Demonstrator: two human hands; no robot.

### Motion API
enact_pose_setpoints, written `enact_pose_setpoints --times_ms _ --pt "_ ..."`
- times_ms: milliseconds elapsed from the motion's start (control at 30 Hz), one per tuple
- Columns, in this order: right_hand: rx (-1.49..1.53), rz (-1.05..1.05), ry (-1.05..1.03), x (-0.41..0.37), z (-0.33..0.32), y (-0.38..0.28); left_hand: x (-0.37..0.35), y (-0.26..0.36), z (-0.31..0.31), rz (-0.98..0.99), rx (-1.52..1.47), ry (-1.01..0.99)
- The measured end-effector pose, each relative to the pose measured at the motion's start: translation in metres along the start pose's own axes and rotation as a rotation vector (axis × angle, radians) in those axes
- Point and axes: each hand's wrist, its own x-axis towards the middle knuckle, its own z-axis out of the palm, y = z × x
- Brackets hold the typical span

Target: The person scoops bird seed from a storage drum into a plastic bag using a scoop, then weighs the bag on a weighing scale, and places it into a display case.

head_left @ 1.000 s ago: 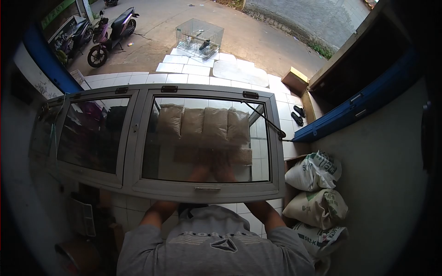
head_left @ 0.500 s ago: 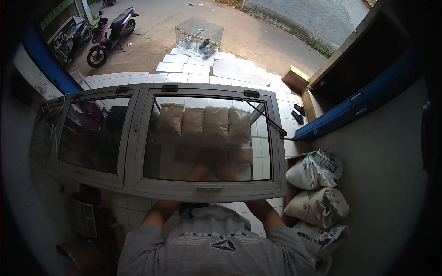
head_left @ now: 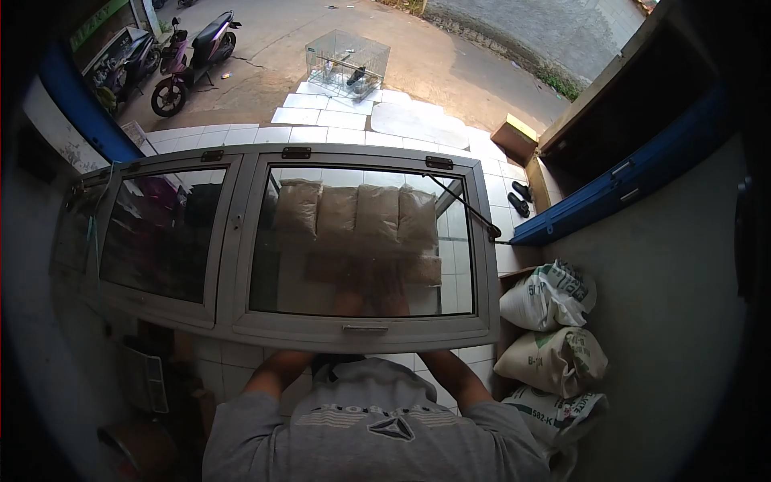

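Through the glass door of a grey-framed cabinet (head_left: 365, 328), my left hand (head_left: 348, 285) and my right hand (head_left: 390, 283) show dimly, side by side at the lower row of filled plastic bags (head_left: 426, 271). The fingers of my right hand look stretched out and apart, against or just before the bags. Those of my left hand blur into the dark glass, so its grip is unclear. Behind them stands an upper row of brownish filled bags (head_left: 337, 210). Both forearms pass under the door's lower edge.
A metal stay (head_left: 462, 205) crosses the door's right side. Stacked white sacks (head_left: 554, 361) stand at the right, near a blue door panel (head_left: 622, 189). Beyond the cabinet are black sandals (head_left: 520, 204), a wire cage (head_left: 347, 66) and a parked motorbike (head_left: 193, 64).
Behind the glass, my hands have moved slightly forward and closer together at the lower bags. My right forearm has shifted a little inward. The cabinet door stays in place.
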Motion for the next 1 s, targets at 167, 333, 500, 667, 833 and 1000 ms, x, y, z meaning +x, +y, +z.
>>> enact_pose_setpoints --times_ms 167,333,500,667,833,1000 --pt "0.000 0.016 0.002 0.002 0.003 -0.005 0.002 0.000 0.003 0.003 -0.001 0.008" --pt "0.009 0.028 -0.004 0.001 0.001 -0.001 0.000 -0.003 0.005 -0.004 0.003 0.013" --pt "0.020 0.041 -0.010 -0.008 -0.003 0.003 -0.004 -0.006 0.007 -0.012 0.009 0.016" --pt "0.026 0.055 -0.009 -0.011 -0.003 0.002 -0.004 -0.008 0.009 -0.012 0.014 0.022" --pt "0.030 0.063 -0.004 -0.007 0.002 -0.004 -0.001 -0.011 0.009 -0.011 0.019 0.038" --pt "0.036 0.077 0.010 -0.011 0.002 -0.008 0.006 -0.015 0.008 0.001 0.028 0.050"
